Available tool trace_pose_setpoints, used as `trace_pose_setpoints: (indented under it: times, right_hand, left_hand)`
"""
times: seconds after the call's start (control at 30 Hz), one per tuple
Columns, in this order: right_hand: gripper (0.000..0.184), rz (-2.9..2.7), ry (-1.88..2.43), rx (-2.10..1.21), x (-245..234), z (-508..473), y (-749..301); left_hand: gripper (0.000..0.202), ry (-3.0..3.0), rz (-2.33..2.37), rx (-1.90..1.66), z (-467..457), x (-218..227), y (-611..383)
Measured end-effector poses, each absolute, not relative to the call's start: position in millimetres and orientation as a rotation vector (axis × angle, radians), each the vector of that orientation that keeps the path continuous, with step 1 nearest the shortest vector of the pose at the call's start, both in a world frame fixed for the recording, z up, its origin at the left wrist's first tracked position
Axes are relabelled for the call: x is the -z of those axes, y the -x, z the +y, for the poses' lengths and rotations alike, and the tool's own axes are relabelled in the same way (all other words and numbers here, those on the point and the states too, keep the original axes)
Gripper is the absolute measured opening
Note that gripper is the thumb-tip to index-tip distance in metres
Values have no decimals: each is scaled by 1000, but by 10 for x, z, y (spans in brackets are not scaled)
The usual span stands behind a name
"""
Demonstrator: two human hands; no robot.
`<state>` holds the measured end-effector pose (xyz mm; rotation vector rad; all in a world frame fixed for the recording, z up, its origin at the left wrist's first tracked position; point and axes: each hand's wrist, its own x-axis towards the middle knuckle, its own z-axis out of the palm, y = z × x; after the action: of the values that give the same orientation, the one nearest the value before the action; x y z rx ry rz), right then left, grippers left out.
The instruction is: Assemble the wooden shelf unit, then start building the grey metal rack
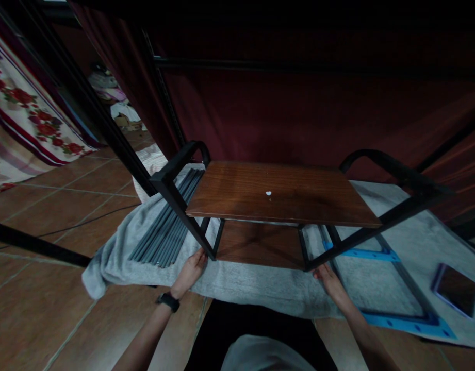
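Touching the two-tier shelf at both near lower corners

Your left hand, seven o'clock of your view: fingertips meet the black frame's near-left foot, partly hidden; cannot tell whether they grasp it. Your right hand, between four and five: fingertips bent at the near-right foot; firmness of grip cannot be told either.

Shelf sits at the dial's centre, upright: two brown wood-grain boards, the upper with a small white mark near its middle.

Dark watch on your left wrist. Grey blanket beneath the shelf. On it at eight, bundled grey rods lying side by side; at four, a flat dark frame with blue strips, phone just beyond. Maroon curtain at twelve; floral cloth between nine and ten.
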<state>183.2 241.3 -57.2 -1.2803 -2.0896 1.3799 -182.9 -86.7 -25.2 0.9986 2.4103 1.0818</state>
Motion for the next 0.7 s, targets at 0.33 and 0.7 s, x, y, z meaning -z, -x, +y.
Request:
trace_pose_setpoints:
  times: [0.33, 0.7]
  right_hand:
    - [20, -2079, 1304, -1323, 515, 2376, -1762]
    - [18, -2053, 1211, -1240, 634, 2476, -1899]
  left_hand:
    - [40, -870, 2541, -1255, -869, 253, 1821]
    - [24, -915, 2641, -1338, -972, 295, 1757]
